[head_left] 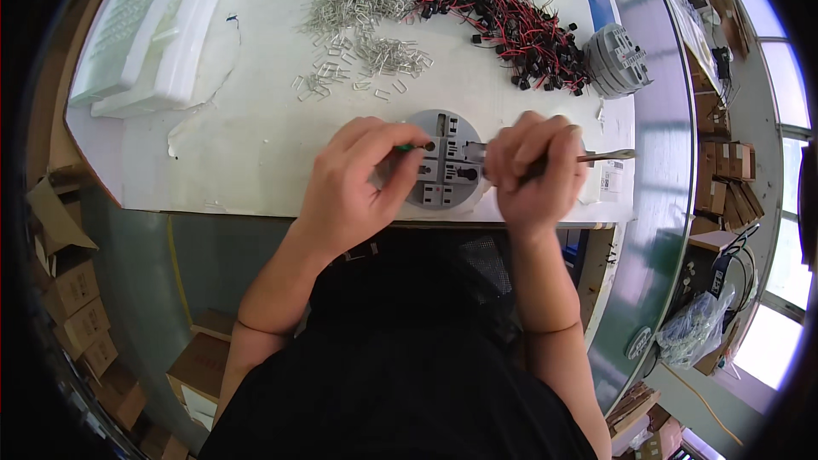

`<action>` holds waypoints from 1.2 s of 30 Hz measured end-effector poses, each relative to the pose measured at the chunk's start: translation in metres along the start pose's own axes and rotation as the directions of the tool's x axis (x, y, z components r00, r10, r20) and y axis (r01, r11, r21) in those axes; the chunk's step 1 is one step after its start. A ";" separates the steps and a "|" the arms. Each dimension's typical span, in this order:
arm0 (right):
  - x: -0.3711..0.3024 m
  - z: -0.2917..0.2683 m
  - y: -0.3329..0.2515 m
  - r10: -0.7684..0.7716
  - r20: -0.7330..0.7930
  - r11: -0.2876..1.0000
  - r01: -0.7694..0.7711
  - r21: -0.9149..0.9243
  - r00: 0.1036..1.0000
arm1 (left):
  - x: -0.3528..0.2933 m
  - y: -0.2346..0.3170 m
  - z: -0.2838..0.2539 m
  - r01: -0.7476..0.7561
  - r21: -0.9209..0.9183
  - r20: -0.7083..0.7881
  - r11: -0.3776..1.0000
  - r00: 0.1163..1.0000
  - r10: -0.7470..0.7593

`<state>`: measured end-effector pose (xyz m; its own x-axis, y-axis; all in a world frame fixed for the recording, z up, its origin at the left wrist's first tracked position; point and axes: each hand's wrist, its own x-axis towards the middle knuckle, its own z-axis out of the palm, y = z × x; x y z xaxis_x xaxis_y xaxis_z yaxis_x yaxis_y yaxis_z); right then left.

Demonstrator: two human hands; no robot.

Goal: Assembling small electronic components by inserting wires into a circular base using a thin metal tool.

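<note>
A round grey disc (pixel 467 194) with dark slots and small blocks lies near the table's front edge, between my hands. My left hand (pixel 351 177) is at its left side, thumb and forefinger pinched on a small green-tipped piece (pixel 404 148), mostly hidden by the fingers. Closed in a fist just right of the disc, my right hand (pixel 535 166) grips a screwdriver (pixel 609 156). Its metal shaft points right and ends in a flattened tip; the fingers hide the handle. This hand is slightly blurred.
Loose U-shaped metal pins (pixel 362 4) are heaped at the back middle. Beside them lie black parts with red and black wires (pixel 511 21). A stack of grey discs (pixel 617 60) stands at the right, white foam trays (pixel 158 34) at the left. Cardboard boxes (pixel 77 311) sit beside the table.
</note>
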<state>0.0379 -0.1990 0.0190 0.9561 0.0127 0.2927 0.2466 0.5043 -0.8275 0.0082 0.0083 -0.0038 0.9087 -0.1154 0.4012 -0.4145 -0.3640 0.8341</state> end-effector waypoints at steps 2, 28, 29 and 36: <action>0.014 -0.004 -0.026 0.084 0.010 0.921 -0.074 -0.383 0.996 | -0.002 0.002 -0.008 0.009 0.004 -0.035 1.000 0.999 -0.009; 0.108 0.006 0.004 0.533 0.173 0.239 0.049 -0.970 0.828 | -0.015 0.002 -0.029 0.042 -0.040 -0.093 0.998 0.995 -0.046; 0.107 0.003 0.002 0.496 0.188 0.280 0.049 -0.959 0.848 | -0.012 0.002 -0.029 0.043 -0.044 -0.093 0.998 0.995 -0.047; 0.112 0.000 -0.010 0.553 0.162 0.257 0.018 -0.966 0.817 | 0.006 -0.002 -0.015 -0.028 0.034 -0.016 0.999 0.999 0.028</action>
<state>0.1424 -0.2028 0.0594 0.8919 0.4296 -0.1411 0.2332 -0.7043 -0.6705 0.0135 0.0220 0.0027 0.8956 -0.1108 0.4309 -0.4377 -0.3922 0.8090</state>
